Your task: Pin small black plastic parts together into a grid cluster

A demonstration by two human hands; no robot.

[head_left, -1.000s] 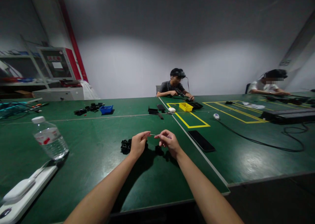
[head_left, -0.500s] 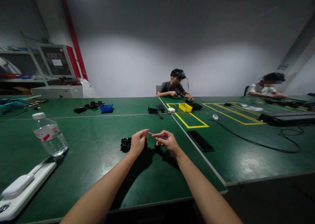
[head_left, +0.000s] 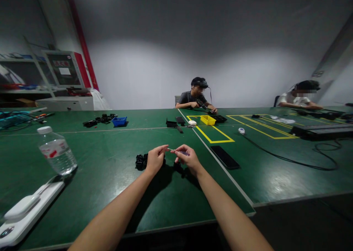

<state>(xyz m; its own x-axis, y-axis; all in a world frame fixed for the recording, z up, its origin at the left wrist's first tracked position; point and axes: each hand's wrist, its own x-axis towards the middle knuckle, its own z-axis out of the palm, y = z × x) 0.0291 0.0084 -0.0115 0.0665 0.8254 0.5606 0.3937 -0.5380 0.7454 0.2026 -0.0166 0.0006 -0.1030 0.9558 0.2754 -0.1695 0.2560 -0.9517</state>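
Both my hands are raised a little above the green table, close together. My right hand pinches a small screwdriver with a purple handle, its thin metal shaft pointing left. My left hand is closed in a pinch at the shaft's tip; what it holds is too small to make out. Small black plastic parts lie on the table just under and left of my left hand, and another black part sits below my right hand.
A water bottle stands at left, with a white device near the front left edge. A black phone lies right of my hands. A blue bin, a yellow bin and cables sit farther back. Two people sit across the table.
My hands stayed together at the screwdriver with only slight shifts; the view moved a little.
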